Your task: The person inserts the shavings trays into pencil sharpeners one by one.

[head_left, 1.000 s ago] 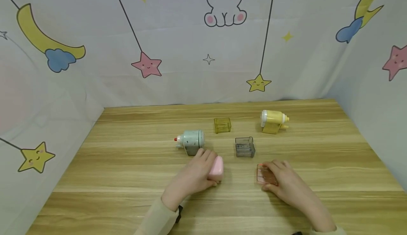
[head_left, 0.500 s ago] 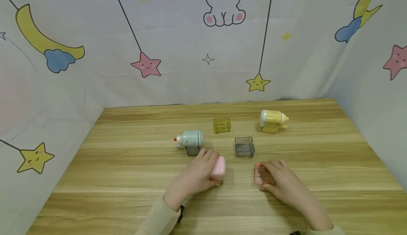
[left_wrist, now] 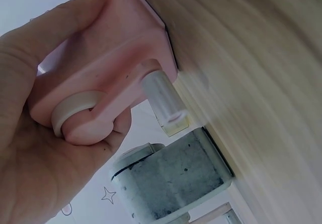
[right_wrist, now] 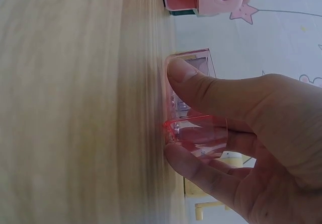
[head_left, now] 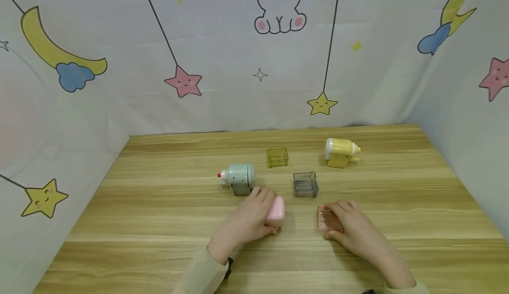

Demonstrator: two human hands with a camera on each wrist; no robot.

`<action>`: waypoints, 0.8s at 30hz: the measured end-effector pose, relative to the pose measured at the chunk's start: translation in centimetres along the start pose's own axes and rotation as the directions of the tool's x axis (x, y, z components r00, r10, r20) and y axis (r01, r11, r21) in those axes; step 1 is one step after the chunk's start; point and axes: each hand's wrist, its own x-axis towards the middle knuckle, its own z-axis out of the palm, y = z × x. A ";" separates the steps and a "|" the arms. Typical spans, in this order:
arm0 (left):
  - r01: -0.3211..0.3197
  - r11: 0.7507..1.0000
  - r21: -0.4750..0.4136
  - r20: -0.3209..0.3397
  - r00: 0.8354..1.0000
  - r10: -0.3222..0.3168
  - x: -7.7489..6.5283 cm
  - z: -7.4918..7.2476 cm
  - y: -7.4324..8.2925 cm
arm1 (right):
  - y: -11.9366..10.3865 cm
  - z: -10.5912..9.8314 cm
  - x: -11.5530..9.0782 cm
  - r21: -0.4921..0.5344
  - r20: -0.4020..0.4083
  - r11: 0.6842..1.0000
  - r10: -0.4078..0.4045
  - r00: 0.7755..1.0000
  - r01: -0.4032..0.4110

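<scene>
A pink crank pencil sharpener (head_left: 277,210) stands on the table, gripped by my left hand (head_left: 246,216). In the left wrist view its crank, with a grey knob (left_wrist: 165,98), faces the camera, and the thumb lies along the pink body. My right hand (head_left: 358,227) holds a see-through pink shavings drawer (right_wrist: 196,133) between thumb and fingers, low at the tabletop. The drawer's right part is covered by the hand in the head view. A gap of bare wood separates the sharpener from the drawer.
A mint green sharpener (head_left: 240,174) stands just behind my left hand. Farther back are a grey see-through drawer (head_left: 305,185), an olive drawer (head_left: 277,158) and a yellow sharpener (head_left: 341,147). A printed cloth (head_left: 222,108) hangs behind the table (head_left: 159,223).
My left hand has shifted slightly to the right with the pink sharpener. My right hand moved slightly left with the pink drawer, then stayed put.
</scene>
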 end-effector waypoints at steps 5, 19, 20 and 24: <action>-0.009 1.000 0.004 -0.009 1.000 0.009 0.2 0.2 0.1 | 0.0 0.0 0.0 0.000 -0.001 1.000 0.007 1.000 -0.007; -0.011 1.000 0.021 -0.002 1.000 0.011 0.6 0.5 0.4 | -0.2 -0.1 0.0 -0.006 -0.003 1.000 0.005 1.000 -0.005; -0.010 1.000 0.021 0.000 1.000 0.010 0.6 0.5 0.4 | -0.2 -0.1 0.0 -0.006 -0.003 1.000 0.004 1.000 -0.004; -0.009 1.000 0.017 0.001 1.000 0.009 0.7 0.5 0.5 | -0.3 0.0 0.1 -0.001 0.001 1.000 0.006 1.000 -0.006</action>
